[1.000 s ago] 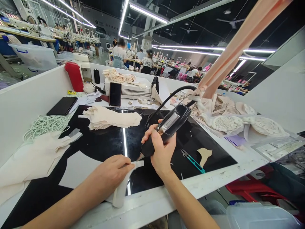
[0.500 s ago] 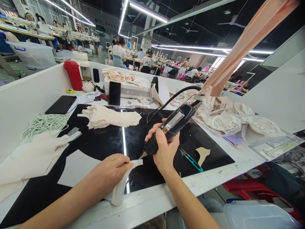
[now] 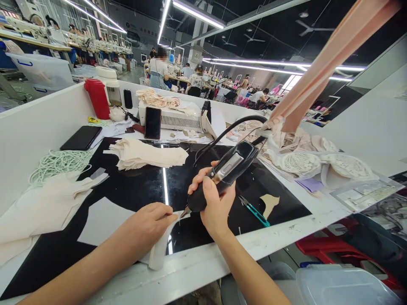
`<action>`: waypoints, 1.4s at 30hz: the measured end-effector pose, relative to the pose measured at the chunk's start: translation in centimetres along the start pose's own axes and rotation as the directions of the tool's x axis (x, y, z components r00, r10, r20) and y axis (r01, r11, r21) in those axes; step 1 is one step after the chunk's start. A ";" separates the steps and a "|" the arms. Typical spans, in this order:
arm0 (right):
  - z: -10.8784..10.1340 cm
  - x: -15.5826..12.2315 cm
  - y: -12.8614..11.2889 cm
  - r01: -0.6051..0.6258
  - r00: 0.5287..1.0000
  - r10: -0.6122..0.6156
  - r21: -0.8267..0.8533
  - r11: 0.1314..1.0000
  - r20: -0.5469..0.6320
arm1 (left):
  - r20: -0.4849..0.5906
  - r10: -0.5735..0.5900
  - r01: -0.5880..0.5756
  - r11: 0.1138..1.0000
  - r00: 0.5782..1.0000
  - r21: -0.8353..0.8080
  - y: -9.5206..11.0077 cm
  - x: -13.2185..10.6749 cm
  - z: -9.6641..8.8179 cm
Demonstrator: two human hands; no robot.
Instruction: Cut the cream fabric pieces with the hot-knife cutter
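Left hand [image 3: 151, 225] partly hides pale strip [image 3: 159, 253]; black tool [image 3: 229, 168] perhaps touching it.

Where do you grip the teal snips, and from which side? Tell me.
Take the snips by the teal handle, probably best from the near right: they lie flat, handle end nearest, blades pointing away to the left.
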State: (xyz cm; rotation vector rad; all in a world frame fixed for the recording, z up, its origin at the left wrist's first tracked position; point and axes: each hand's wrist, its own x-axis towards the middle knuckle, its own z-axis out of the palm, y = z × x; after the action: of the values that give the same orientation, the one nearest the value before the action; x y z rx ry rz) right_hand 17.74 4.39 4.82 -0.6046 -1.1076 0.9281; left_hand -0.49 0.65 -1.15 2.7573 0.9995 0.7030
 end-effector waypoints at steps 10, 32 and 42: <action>-0.9 0.6 -0.5 0.031 0.997 -0.028 0.039 0.999 -0.071 | -0.029 0.029 -0.029 1.000 0.999 0.011 0.2 0.5 -0.4; -1.0 -1.6 -1.3 0.069 0.993 -0.074 -0.059 0.996 -0.092 | 0.103 -0.268 0.252 0.957 0.958 0.142 3.0 -0.9 -1.1; -0.8 -2.7 -2.2 0.070 0.994 -0.073 -0.044 0.997 -0.083 | 0.130 -0.214 0.196 0.971 0.968 0.139 2.8 -1.5 -1.4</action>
State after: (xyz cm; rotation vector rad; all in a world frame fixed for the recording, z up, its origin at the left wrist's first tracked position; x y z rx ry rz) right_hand 18.75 1.03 5.01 -0.6281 -1.0674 0.8128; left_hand -0.53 -2.51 0.33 2.7054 1.3133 0.4176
